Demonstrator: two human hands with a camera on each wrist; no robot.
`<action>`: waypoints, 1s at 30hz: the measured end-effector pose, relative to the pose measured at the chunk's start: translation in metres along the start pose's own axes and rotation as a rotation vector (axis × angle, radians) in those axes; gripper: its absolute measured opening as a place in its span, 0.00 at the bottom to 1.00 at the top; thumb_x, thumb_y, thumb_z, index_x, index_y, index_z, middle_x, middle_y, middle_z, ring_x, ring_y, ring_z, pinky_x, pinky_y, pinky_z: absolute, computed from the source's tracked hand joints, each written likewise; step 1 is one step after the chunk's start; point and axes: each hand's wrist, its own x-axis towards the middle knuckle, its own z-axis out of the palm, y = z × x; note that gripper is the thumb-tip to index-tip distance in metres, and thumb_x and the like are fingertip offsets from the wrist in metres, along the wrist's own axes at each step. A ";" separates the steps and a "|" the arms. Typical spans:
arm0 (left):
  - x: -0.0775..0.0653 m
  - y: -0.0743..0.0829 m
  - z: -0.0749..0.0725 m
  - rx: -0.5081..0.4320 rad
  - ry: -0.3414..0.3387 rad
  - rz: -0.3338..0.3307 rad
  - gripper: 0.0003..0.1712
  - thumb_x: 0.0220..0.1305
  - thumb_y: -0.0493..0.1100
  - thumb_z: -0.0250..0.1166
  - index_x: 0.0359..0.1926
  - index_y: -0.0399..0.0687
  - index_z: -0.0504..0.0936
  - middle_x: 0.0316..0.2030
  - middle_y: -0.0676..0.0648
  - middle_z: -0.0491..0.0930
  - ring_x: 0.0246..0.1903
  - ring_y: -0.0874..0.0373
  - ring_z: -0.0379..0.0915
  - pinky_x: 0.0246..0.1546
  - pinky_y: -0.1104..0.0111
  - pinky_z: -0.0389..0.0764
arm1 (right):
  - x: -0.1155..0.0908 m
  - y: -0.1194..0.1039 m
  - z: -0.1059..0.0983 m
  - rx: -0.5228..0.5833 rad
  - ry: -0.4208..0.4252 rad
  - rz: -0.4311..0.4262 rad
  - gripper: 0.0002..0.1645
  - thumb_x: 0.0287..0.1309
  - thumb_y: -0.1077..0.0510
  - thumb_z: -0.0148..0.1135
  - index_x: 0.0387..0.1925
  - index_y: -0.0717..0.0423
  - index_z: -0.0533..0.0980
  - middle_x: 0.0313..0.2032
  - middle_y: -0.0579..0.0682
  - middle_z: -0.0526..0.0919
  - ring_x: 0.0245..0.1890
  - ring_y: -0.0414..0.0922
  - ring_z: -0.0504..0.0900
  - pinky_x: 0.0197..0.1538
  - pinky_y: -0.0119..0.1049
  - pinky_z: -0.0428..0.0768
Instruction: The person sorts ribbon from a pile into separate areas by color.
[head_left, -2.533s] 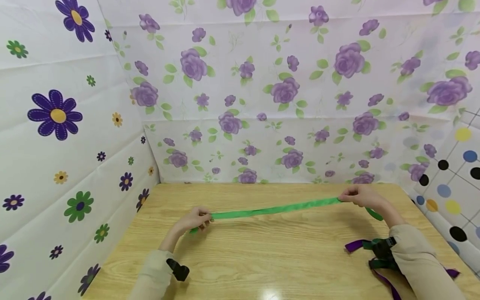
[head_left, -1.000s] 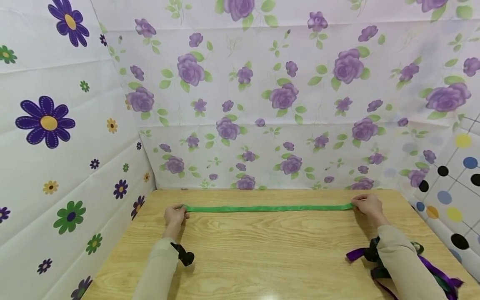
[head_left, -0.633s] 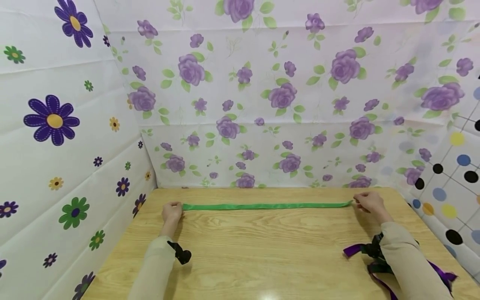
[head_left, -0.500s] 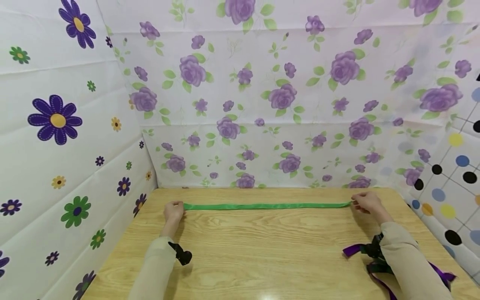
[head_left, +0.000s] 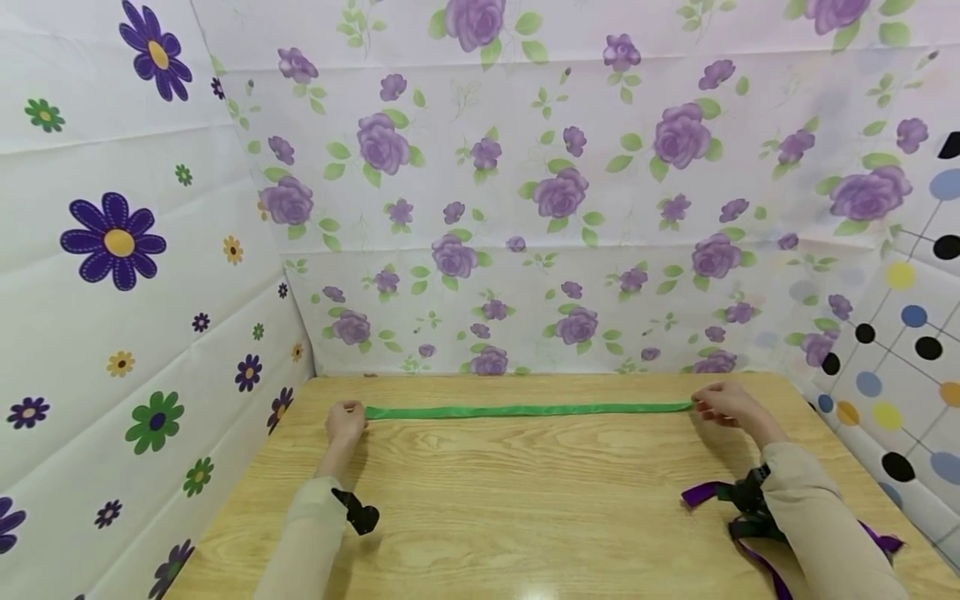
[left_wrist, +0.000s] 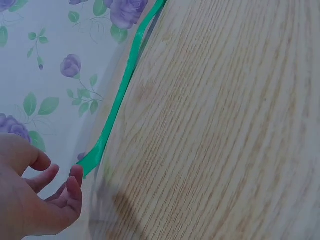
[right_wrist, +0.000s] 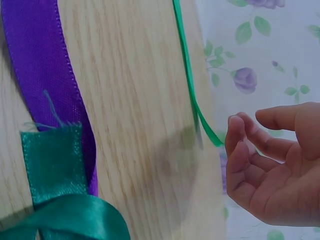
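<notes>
A narrow green ribbon (head_left: 525,411) stretches from left to right across the far part of the wooden table (head_left: 525,500). At its left end is my left hand (head_left: 347,422), fingers curled, with the ribbon's tip held at the fingertips. In the left wrist view the ribbon (left_wrist: 120,95) rises a little toward those fingers, and the thumb stands apart. My right hand (head_left: 731,407) holds the other end at its curled fingertips. The right wrist view shows that end of the ribbon (right_wrist: 205,122) lifted over its shadow, the thumb apart; the fingers hide its very tip.
Near the right forearm lie a purple ribbon (head_left: 705,493) and a dark green ribbon (head_left: 753,527), partly under the sleeve (head_left: 810,508). A flowered cloth wall (head_left: 525,167) stands behind the table's back edge, with a second one (head_left: 135,333) on the left.
Both hands have drawn the green ribbon out straight and moved it toward the back edge; the left hand has gone left. Over the last half second the hands have hardly moved.
</notes>
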 end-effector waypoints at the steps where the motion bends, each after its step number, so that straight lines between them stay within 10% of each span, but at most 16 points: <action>1: -0.001 0.000 0.000 -0.005 -0.009 0.003 0.24 0.73 0.39 0.42 0.64 0.29 0.66 0.56 0.27 0.71 0.48 0.41 0.78 0.48 0.57 0.78 | -0.001 0.000 0.000 -0.004 -0.007 -0.004 0.28 0.72 0.54 0.44 0.59 0.76 0.66 0.34 0.45 0.83 0.30 0.37 0.83 0.32 0.32 0.80; 11: -0.009 0.000 -0.001 -0.018 -0.054 0.040 0.23 0.73 0.38 0.42 0.63 0.31 0.68 0.55 0.28 0.72 0.48 0.40 0.77 0.37 0.69 0.76 | -0.010 -0.005 0.001 -0.045 -0.067 -0.024 0.28 0.72 0.54 0.45 0.59 0.75 0.67 0.36 0.48 0.83 0.29 0.38 0.82 0.32 0.32 0.79; 30: -0.027 0.007 0.005 -0.053 -0.205 0.088 0.23 0.73 0.37 0.43 0.64 0.32 0.67 0.59 0.27 0.68 0.44 0.45 0.78 0.47 0.58 0.77 | -0.035 -0.016 0.005 -0.160 -0.190 -0.046 0.24 0.71 0.56 0.46 0.55 0.75 0.70 0.31 0.52 0.82 0.25 0.39 0.79 0.25 0.28 0.72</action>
